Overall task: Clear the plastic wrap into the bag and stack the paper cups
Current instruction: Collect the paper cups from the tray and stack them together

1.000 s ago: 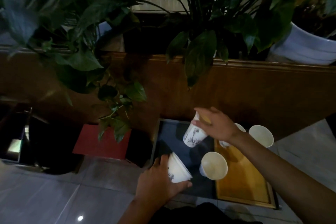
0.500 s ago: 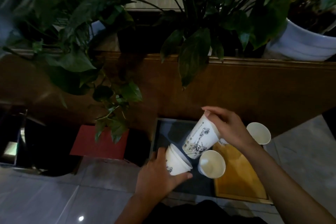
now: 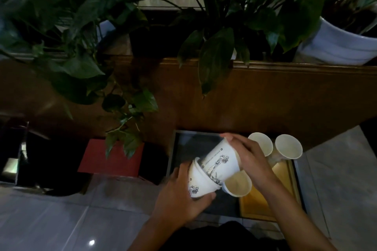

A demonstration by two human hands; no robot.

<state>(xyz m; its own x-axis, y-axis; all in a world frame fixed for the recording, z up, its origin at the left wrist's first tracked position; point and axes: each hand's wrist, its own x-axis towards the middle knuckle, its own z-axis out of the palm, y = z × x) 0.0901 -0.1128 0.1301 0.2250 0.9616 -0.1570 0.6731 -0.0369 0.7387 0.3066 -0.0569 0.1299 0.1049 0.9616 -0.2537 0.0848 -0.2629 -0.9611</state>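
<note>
White paper cups with dark drawings on them are in both hands: the left hand (image 3: 179,195) is wrapped around one tilted cup (image 3: 199,181), and the right hand (image 3: 252,161) grips a second cup (image 3: 221,161) whose bottom end sits inside the first. Three more plain white paper cups (image 3: 237,186) stand open beside them on a dark tray with a yellow wooden part (image 3: 263,206). Plastic wrap is not in view.
</note>
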